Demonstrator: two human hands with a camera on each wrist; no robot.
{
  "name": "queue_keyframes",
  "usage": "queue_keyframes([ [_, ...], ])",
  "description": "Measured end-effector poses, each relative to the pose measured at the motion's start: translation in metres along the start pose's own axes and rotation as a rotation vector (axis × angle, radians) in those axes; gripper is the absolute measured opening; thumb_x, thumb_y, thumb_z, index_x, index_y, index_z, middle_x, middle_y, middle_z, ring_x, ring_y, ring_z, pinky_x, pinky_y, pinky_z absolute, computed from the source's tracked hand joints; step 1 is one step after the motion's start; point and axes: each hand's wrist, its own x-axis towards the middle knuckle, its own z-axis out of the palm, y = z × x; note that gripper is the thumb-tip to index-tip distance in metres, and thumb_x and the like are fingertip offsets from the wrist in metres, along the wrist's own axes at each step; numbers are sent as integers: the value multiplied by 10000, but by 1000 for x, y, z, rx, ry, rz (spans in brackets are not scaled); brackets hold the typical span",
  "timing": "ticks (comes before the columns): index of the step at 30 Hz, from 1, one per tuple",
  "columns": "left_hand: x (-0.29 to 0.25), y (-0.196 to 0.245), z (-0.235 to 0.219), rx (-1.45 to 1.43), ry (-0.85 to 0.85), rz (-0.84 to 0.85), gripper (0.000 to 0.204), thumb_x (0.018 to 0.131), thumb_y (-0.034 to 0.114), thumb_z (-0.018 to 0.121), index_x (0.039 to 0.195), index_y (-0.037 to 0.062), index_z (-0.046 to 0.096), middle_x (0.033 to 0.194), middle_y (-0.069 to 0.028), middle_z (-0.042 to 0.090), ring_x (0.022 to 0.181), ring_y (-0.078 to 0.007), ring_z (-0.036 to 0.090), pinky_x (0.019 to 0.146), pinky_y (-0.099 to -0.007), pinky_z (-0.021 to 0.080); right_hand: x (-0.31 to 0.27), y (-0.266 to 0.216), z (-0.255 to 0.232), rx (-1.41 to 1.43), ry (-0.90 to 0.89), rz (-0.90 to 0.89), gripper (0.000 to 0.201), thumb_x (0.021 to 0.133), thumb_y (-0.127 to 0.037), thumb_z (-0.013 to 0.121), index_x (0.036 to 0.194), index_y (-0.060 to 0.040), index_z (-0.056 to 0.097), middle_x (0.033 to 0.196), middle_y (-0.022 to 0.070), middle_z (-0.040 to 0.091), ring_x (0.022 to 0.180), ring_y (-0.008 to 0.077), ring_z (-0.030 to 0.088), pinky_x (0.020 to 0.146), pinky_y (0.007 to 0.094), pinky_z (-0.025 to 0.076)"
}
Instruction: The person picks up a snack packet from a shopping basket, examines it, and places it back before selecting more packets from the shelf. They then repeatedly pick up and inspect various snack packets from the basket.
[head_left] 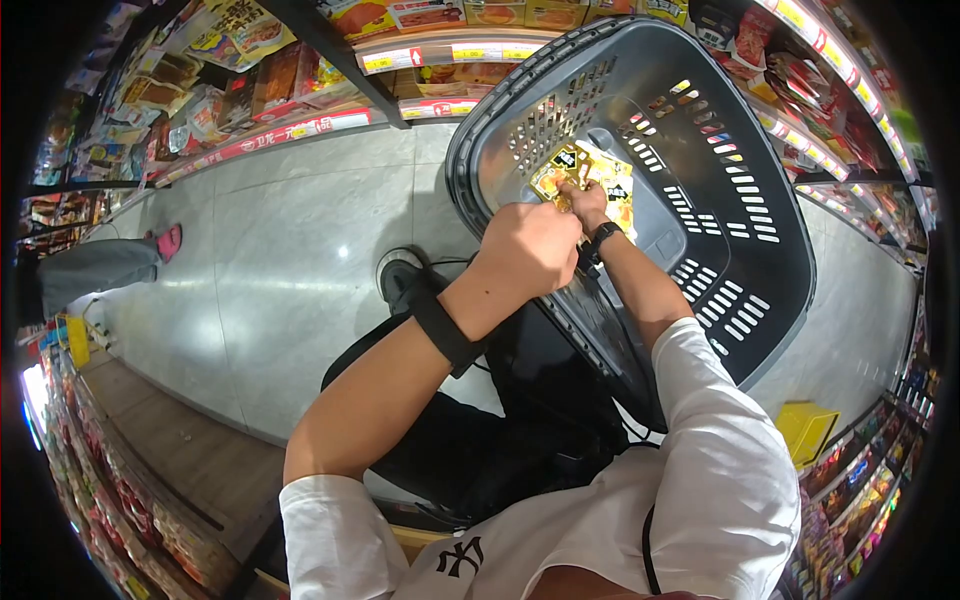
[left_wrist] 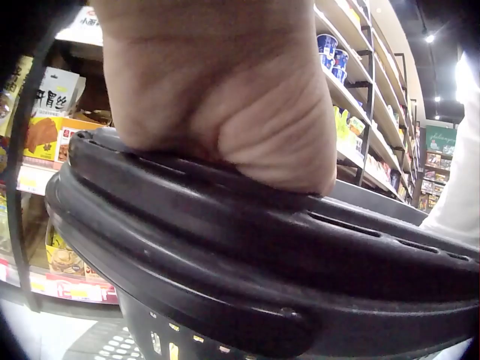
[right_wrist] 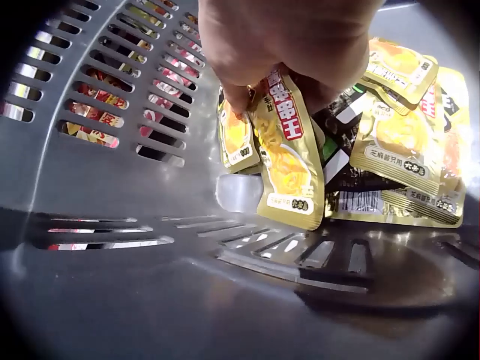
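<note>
In the head view the left hand is clenched over the near rim of a tilted dark shopping basket, while the right hand reaches past it toward 12 o'clock, deep inside the basket, where yellow snack packets lie against the perforated bottom; the right hand is plainly the nearer one to them, the left only steadies the basket. In the left wrist view the left hand has its fingers wrapped round the thick black rim, with store shelves running off toward 2 o'clock. In the right wrist view the right hand pinches a gold packet by its upper end, its long axis hanging from 12 to 6 o'clock, its lower end just above the grey slotted wall; more packets rest at 3 o'clock, touching it.
</note>
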Motion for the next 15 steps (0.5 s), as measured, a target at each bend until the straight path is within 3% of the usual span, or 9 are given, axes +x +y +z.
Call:
queue_keyframes([
  [2, 1, 1, -2, -4, -19, -14, 89, 804, 174, 678, 752, 105, 697, 691, -159, 664, 673, -371, 684, 638, -472, 569, -1, -5, 1, -25, -24, -48, 575, 780, -305, 854, 1254, -39, 665, 1056, 158, 754, 942, 259, 727, 842, 359, 559],
  [6, 5, 2, -3, 5, -79, -57, 103, 817, 175, 663, 764, 91, 691, 701, -173, 669, 707, -389, 690, 677, -485, 573, -21, -38, -15, -301, 134, -191, 474, 807, -288, 831, 1177, -36, 675, 976, 152, 760, 838, 242, 732, 795, 379, 569],
  [7, 7, 2, -3, -1, -108, -72, 107, 822, 177, 659, 791, 79, 688, 702, -180, 669, 714, -396, 690, 687, -491, 573, -20, -41, -24, -138, 13, -123, 437, 821, -278, 823, 1157, -41, 674, 904, 144, 755, 752, 230, 729, 732, 387, 576],
  [8, 9, 3, -4, -6, -137, -87, 117, 828, 179, 656, 819, 66, 686, 703, -188, 670, 721, -403, 691, 696, -498, 574, -42, -60, -43, -42, -75, -165, 423, 817, -249, 834, 1147, -43, 670, 798, 115, 736, 629, 197, 699, 622, 369, 566],
  [10, 14, 5, -8, -8, -161, -163, 205, 854, 205, 661, 947, 23, 649, 770, -216, 686, 774, -415, 696, 724, -505, 571, -63, -77, -79, -233, -62, -418, 391, 825, -217, 840, 1126, -42, 663, 721, 83, 704, 561, 153, 656, 531, 343, 533],
  [11, 16, 7, -9, -12, -175, -202, 262, 868, 219, 664, 1011, 1, 631, 804, -230, 694, 801, -422, 698, 739, -508, 570, -79, -90, -97, -78, -202, -297, 365, 837, -207, 843, 1115, -50, 664, 711, 63, 693, 535, 120, 622, 481, 313, 493],
  [12, 18, 7, -9, -43, -143, -225, 324, 878, 235, 667, 1065, -19, 594, 847, -247, 695, 836, -430, 695, 760, -512, 566, -94, -98, -117, -190, -202, -441, 329, 882, -182, 808, 1138, -47, 650, 731, 43, 687, 537, 101, 609, 465, 282, 468],
  [14, 23, 4, -7, -104, -79, -267, 454, 900, 268, 674, 1175, -60, 520, 932, -280, 697, 904, -445, 690, 802, -518, 558, -132, -117, -155, 52, -390, -377, 338, 913, -144, 773, 1200, -34, 631, 787, 21, 692, 563, 82, 610, 472, 240, 456],
  [15, 25, 5, -9, -141, -80, -307, 589, 924, 334, 691, 1274, -81, 464, 1063, -298, 683, 1027, -448, 672, 883, -493, 546, -155, -130, -174, 45, -427, -370, 344, 925, -130, 758, 1223, -27, 620, 827, 14, 696, 596, 71, 617, 486, 228, 467],
])
